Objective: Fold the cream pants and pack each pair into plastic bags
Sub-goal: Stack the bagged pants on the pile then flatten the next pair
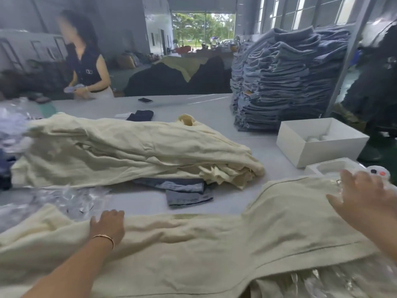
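Both forearms are bare — no sleeves in sight. The left hand (108, 224) wears a thin gold bangle at the wrist. The right hand (363, 196), at the right edge of the frame, shows a ring — blurred.

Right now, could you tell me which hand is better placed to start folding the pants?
Probably the right hand: it rests flat near the wide end of the pants. The left hand presses mid-leg.

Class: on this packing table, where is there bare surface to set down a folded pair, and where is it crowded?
Bare: the far table around the phone, and the strip between the cream pile and white box. Crowded: the near edge, under the spread pants and plastic bags.
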Available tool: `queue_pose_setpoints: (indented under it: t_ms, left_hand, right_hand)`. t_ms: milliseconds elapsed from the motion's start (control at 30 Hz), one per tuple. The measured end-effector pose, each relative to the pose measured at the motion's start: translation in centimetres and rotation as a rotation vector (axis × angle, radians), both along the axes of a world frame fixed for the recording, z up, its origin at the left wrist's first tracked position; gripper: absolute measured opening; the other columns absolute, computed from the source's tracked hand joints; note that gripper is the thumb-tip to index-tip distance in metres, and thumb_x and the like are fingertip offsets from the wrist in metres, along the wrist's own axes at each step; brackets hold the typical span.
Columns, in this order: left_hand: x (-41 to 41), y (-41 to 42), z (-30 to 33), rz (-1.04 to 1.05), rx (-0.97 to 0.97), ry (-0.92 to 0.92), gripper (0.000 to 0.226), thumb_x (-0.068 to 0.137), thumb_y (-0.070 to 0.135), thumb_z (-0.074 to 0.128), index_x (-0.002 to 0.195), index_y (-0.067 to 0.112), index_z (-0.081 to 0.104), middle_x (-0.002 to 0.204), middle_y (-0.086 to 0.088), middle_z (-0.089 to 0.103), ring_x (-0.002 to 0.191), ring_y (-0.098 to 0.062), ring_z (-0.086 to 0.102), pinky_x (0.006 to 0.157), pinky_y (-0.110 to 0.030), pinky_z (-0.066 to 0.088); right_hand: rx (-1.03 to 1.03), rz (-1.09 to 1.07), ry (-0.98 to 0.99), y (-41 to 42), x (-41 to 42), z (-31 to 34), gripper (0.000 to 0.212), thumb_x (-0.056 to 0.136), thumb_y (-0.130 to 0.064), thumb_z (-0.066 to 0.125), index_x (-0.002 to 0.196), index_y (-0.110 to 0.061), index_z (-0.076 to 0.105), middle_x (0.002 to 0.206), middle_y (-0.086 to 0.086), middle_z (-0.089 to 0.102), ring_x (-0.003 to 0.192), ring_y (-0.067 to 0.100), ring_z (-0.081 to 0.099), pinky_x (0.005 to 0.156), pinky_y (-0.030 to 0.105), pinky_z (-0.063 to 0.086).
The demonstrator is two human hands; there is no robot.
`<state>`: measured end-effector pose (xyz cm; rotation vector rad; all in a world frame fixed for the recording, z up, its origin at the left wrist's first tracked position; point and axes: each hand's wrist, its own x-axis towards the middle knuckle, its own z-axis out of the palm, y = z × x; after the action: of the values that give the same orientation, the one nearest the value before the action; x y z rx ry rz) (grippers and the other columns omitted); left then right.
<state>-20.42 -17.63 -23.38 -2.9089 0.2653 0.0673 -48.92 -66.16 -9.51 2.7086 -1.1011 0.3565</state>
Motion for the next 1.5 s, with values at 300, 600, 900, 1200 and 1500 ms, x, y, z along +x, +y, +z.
queue_pose_setpoints:
  t_ms: [300, 600, 900, 1200, 1500]
  left_hand:
    - [1.4, 5.6, -0.5, 0.069, 0.142, 0.305, 0.099, 0.066, 0.074, 0.054, 0.148, 0.032, 0.019, 0.148, 0.005, 0.037, 0.137, -0.023, 0.033, 0.109, -0.040, 0.030]
    - [3.8, 4.5, 1.9, 0.042, -0.182, 0.414, 0.045, 0.105, 0.035, 0.025, 0.140, 0.014, 0.045, 0.147, -0.003, 0.043, 0.134, -0.016, 0.040, 0.103, -0.019, 0.029]
    - [5.7, 5.1, 1.0, 0.186, -0.525, -0.051, 0.047, 0.089, 0.033, 0.058, 0.115, -0.007, 0.053, 0.115, -0.031, 0.052, 0.102, -0.044, 0.056, 0.082, -0.049, 0.050]
    - [-11.0, -5.3, 0.5, -0.679, -0.591, 0.136, 0.052, 0.086, 0.040, 0.059, 0.132, 0.018, 0.049, 0.141, -0.005, 0.041, 0.132, -0.024, 0.034, 0.110, -0.032, 0.029]
    - [-23.8, -9.8, 0.6, -0.883, -0.531, 0.411, 0.114, 0.051, 0.097, 0.032, 0.143, 0.029, 0.028, 0.133, 0.009, 0.042, 0.123, -0.015, 0.039, 0.105, -0.029, 0.033]
  right_hand:
    - [0.297, 0.048, 0.454, 5.8, -2.0, -3.8, 0.079, 0.085, -0.077, 0.029, 0.147, -0.048, -0.009, 0.160, -0.003, -0.004, 0.147, 0.022, 0.004, 0.117, 0.053, 0.011]
    - [-0.006, 0.585, -0.229, 15.7, -4.3, -3.0, 0.032, 0.066, -0.013, 0.083, 0.095, -0.015, 0.070, 0.099, 0.003, 0.066, 0.090, 0.027, 0.064, 0.077, 0.031, 0.048]
    - [-0.176, 0.399, 0.081, 24.1, -5.7, -10.9, 0.038, 0.062, -0.021, 0.038, 0.071, -0.016, 0.074, 0.081, 0.005, 0.071, 0.076, 0.025, 0.070, 0.071, 0.040, 0.047]
    - [-0.049, 0.051, 0.043, 23.5, -5.5, -8.1, 0.019, 0.052, -0.024, 0.080, 0.064, -0.017, 0.066, 0.069, 0.000, 0.063, 0.069, 0.023, 0.062, 0.068, 0.033, 0.041]
    - [0.603, 0.054, -0.656, 21.5, -5.9, 0.1, 0.021, 0.068, -0.019, 0.057, 0.057, -0.012, 0.041, 0.054, 0.001, 0.040, 0.059, 0.022, 0.039, 0.055, 0.037, 0.036]
